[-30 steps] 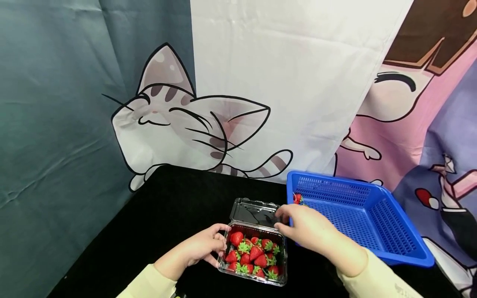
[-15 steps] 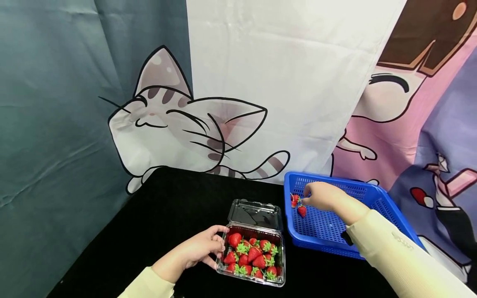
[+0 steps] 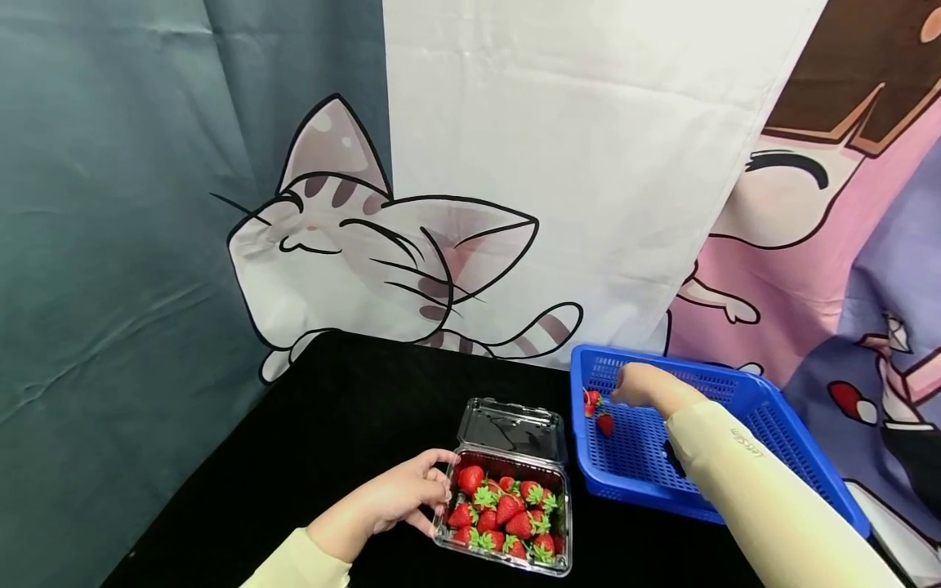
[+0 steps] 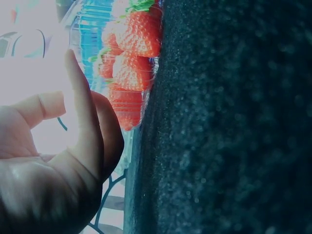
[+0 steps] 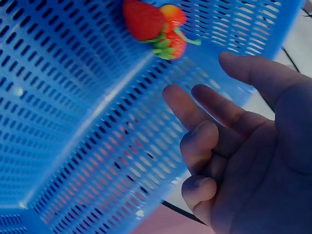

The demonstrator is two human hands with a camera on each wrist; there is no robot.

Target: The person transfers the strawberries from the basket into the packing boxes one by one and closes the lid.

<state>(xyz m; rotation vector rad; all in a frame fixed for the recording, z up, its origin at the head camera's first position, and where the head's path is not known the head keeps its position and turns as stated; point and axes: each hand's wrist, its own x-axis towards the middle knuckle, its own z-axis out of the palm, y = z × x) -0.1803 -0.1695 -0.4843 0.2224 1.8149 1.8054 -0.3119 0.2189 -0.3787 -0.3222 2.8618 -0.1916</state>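
A clear plastic clamshell box (image 3: pixel 502 566) of strawberries (image 3: pixel 509 508) lies on the black cloth with its lid (image 3: pixel 515 426) folded back. At its left side my left hand (image 3: pixel 400 496) grips the wall, index finger at the back corner and thumb nearer the front. The left wrist view shows this hand (image 4: pixel 63 141) close beside the box. My right hand (image 3: pixel 650 385) hangs over the blue basket (image 3: pixel 647 488). In the right wrist view its fingers are loosely bent and hold nothing; a few strawberries (image 5: pixel 144 20) lie just beyond the fingertips, by the basket wall.
Black cloth (image 3: pixel 353 425) covers the table. The basket stands right of the box, close to the lid, with its raised rim (image 3: pixel 581 425) between them. A printed curtain (image 3: pixel 470 163) with a cartoon cat hangs behind the table.
My right hand has moved from beside the box lid, right and back, to over the basket; during the last half second it shifts only slightly. The left hand stays at the box.
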